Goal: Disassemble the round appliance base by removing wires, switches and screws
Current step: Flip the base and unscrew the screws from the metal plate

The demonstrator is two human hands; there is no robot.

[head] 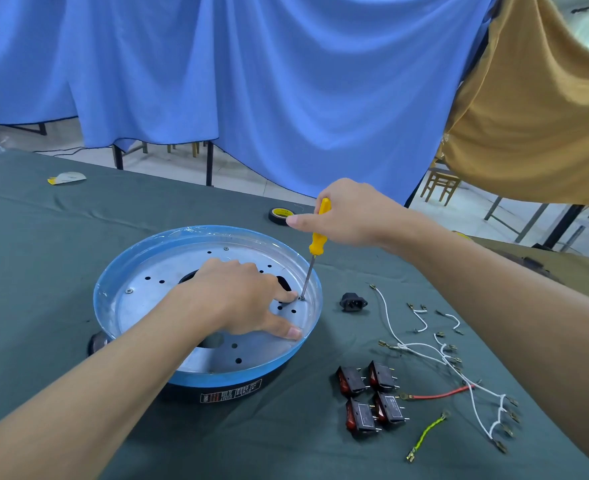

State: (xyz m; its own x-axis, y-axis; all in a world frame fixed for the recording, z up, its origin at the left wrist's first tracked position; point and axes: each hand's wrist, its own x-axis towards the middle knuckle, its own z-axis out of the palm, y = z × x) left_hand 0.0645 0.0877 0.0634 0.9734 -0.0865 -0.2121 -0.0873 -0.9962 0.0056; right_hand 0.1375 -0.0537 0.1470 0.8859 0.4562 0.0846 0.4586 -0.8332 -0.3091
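The base (pixel 140 261) sat under the left hand (pixel 244 299), which lay flat and spread on its metal plate, pressing down and holding nothing. Left of that hand a left screw (pixel 129 291) sat in the plate, and beyond the knuckles a far screw (pixel 226 249) sat near the rim. I took both as work left to do. Just off the forefinger's tip, the screwdriver (pixel 318 239) stood on a third screw (pixel 301 298), its yellow handle wrapped in the right hand (pixel 348 216). Below that wrist a socket (pixel 353 301), four switches (pixel 372 396) and loose wires (pixel 442 355) lay out on the cloth, so that part looked finished. To my eye only the screws remained. Whether anything was hidden under the plate I could not tell.
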